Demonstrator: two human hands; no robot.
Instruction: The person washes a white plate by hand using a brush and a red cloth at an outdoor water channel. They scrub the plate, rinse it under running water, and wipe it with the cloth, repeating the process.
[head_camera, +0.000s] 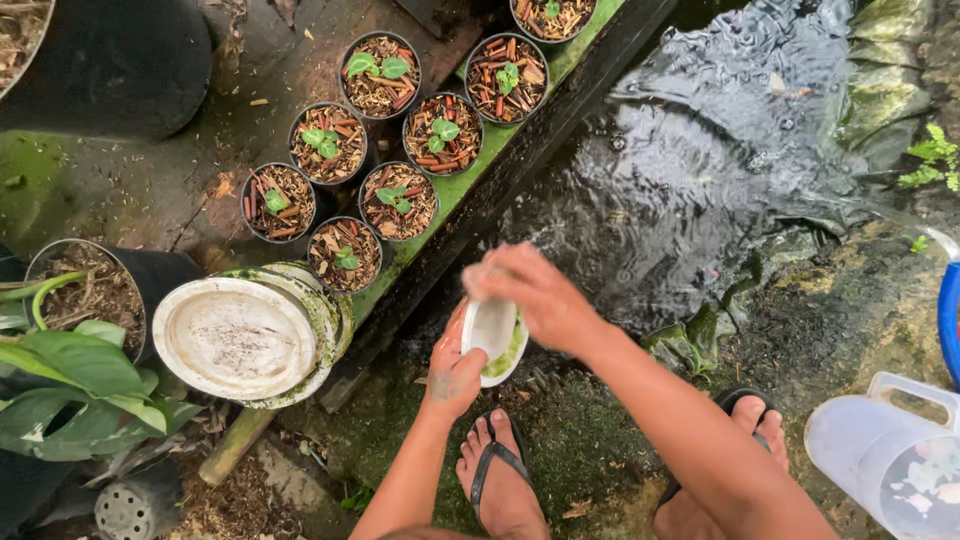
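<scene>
My left hand (452, 370) grips the lower edge of a small white container (490, 330) with green algae on its rim. Pressed against the container's upper side is my right hand (530, 292), fingers curled over it and blurred by motion. Both hands hover over wet mossy ground beside a dark water channel (700, 170). My feet in black flip-flops (497, 465) stand below the hands.
Several small black pots with seedlings (396, 200) stand in rows on the left ledge. An upturned white bucket (240, 335) lies beside them, with a leafy plant (70, 370) at far left. A clear plastic jug (895, 460) sits at lower right, near a blue hose (948, 315).
</scene>
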